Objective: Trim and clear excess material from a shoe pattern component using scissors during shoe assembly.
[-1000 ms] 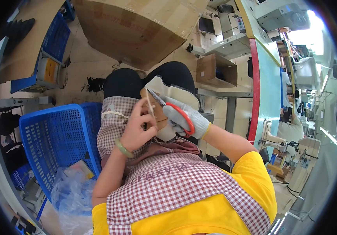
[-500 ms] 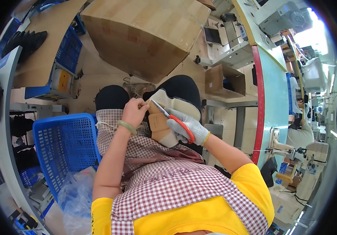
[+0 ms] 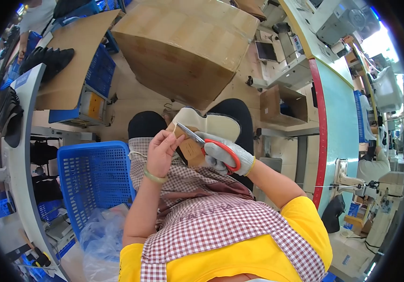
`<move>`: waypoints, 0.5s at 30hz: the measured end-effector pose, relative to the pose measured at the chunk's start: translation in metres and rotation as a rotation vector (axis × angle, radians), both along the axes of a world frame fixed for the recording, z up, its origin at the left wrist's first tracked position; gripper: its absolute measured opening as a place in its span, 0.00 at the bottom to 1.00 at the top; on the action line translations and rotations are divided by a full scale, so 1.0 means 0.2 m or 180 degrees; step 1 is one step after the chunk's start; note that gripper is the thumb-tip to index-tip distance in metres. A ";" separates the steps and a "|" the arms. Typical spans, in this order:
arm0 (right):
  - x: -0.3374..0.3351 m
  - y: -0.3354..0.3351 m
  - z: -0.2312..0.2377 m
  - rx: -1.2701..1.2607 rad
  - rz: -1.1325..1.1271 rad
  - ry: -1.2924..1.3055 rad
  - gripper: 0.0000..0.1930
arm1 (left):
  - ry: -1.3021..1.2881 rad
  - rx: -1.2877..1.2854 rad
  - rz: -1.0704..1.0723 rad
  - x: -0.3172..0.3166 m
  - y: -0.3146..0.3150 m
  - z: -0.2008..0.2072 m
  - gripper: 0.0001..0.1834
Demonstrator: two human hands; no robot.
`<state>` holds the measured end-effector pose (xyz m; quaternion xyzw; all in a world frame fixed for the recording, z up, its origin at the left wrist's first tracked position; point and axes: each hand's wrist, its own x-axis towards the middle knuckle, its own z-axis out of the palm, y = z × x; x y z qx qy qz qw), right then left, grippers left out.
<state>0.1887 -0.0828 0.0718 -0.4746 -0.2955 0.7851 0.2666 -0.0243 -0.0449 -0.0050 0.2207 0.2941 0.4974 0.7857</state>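
A tan and cream piece of sheet material (image 3: 221, 126), curved at its edges, lies across my lap. My right hand (image 3: 225, 157), in a grey-white work glove, is closed round red-handled scissors (image 3: 193, 135). Their blades point up and left, over the tan part. My bare left hand (image 3: 162, 152), with a pale green bangle (image 3: 155, 177) at the wrist, is closed in a pinch beside the scissor tips. A thin pale strand (image 3: 174, 128) shows between its fingertips and the blade tips. The blades look nearly closed.
A blue plastic basket (image 3: 96, 146) stands at my left, with clear plastic bags (image 3: 102, 239) by it. Ahead is a big cardboard box (image 3: 183, 51); a smaller open carton (image 3: 283, 105) sits to its right. A red-edged green table (image 3: 338, 136) runs along my right.
The view has shifted, so the surroundings sit further right and lower. My left hand has drawn back toward me from the piece's far edge, and the pale strand now shows at the scissor tips.
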 end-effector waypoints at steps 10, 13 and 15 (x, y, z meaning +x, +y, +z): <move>-0.10 -0.06 -0.07 -0.0055 -0.0101 0.0939 0.33 | 0.0854 0.0393 0.0593 0.01 -0.16 0.02 0.03; -0.07 -0.11 -0.10 -0.0098 -0.0182 0.0899 0.34 | 0.0725 0.0343 0.0424 0.07 -0.22 0.01 0.04; -0.05 -0.15 -0.11 -0.0100 -0.0273 0.0778 0.34 | 0.0622 0.0378 0.0302 0.10 -0.26 -0.01 0.03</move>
